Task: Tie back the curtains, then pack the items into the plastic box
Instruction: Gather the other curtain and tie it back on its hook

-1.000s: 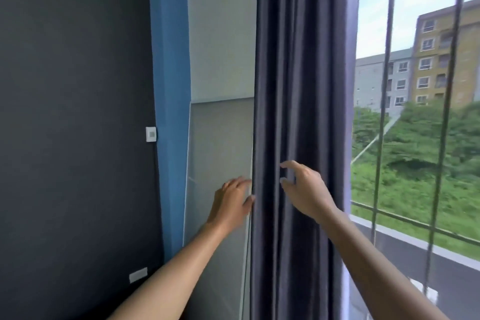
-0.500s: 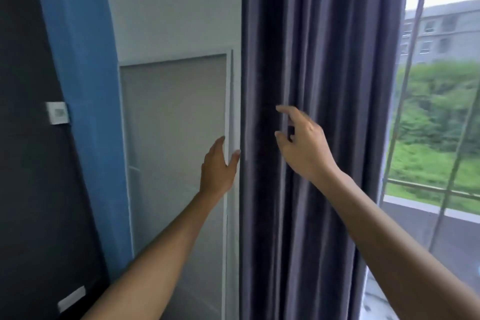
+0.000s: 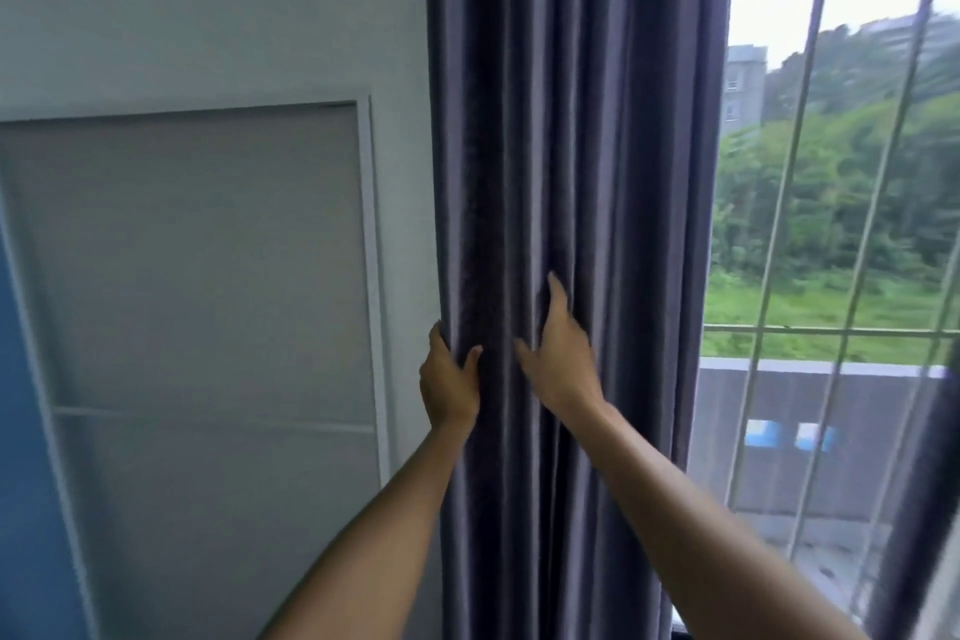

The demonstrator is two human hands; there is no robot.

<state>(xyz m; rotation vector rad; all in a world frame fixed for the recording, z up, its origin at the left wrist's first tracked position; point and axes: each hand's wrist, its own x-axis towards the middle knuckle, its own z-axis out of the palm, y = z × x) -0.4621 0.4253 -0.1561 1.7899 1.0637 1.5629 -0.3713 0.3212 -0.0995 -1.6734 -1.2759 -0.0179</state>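
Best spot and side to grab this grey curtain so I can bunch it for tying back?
Take the curtain at about the height where the left hand grips its wall-side edge. Bring the right hand round from the window side. The folds hang straight and vertical, so squeezing inward from both edges should gather them.

Dark grey pleated fabric curtain [image 3: 571, 120] cut off at top and bottom edges. Left hand [image 3: 448, 379] fingers hidden behind curtain's left edge, only thumb shows. Right hand [image 3: 558, 353] fingertips buried in folds, grip unclear. Both arms cut off at bottom edge. Trees and buildings outside the barred window [image 3: 831, 224] blurred.
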